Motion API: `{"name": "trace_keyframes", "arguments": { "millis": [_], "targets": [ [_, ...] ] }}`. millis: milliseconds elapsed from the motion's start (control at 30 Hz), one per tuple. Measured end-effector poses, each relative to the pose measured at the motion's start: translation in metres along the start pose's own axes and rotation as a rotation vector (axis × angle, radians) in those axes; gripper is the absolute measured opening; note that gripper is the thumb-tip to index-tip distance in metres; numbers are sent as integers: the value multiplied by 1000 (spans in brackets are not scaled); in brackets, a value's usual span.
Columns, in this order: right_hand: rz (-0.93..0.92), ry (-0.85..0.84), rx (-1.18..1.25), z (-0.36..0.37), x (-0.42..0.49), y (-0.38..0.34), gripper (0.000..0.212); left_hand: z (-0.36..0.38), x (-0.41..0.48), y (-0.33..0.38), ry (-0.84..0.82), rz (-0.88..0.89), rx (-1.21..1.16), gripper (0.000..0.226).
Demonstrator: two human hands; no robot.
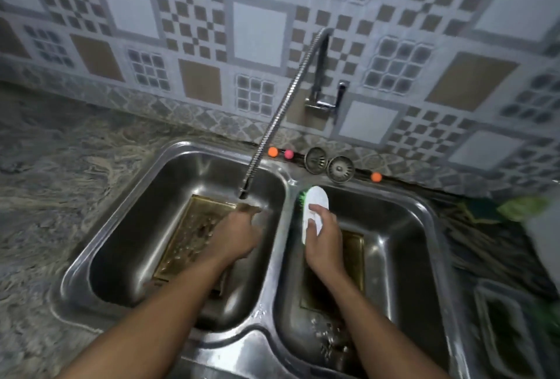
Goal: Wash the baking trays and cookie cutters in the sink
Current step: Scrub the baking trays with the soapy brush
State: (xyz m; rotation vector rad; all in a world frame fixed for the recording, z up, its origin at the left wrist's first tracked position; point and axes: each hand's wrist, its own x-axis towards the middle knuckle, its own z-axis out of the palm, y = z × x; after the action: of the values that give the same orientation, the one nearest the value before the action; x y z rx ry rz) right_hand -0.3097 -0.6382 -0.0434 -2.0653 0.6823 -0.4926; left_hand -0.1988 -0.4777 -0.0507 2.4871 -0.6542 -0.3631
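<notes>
Head view: right hand (321, 243) grips brush (315, 212); left hand (238, 234) blurred, hold unclear; stiff tray (181, 228), likely slippery, take rim.

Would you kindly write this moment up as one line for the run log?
left hand under spout, over tray, grip unclear | right hand holds brush over right basin
</notes>
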Motion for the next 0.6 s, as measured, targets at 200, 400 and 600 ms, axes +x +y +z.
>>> {"name": "trace_keyframes", "arguments": {
  "millis": [200,400,600],
  "targets": [
    [46,124,50,-93,-10,30,36,32,-4,80,-43,134,19,44],
    [80,328,-20,-208,-34,79,34,84,-18,127,-202,72,105,44],
    [247,447,-196,-319,-70,141,30,147,-23,145,-287,14,238,40]
  ]
}}
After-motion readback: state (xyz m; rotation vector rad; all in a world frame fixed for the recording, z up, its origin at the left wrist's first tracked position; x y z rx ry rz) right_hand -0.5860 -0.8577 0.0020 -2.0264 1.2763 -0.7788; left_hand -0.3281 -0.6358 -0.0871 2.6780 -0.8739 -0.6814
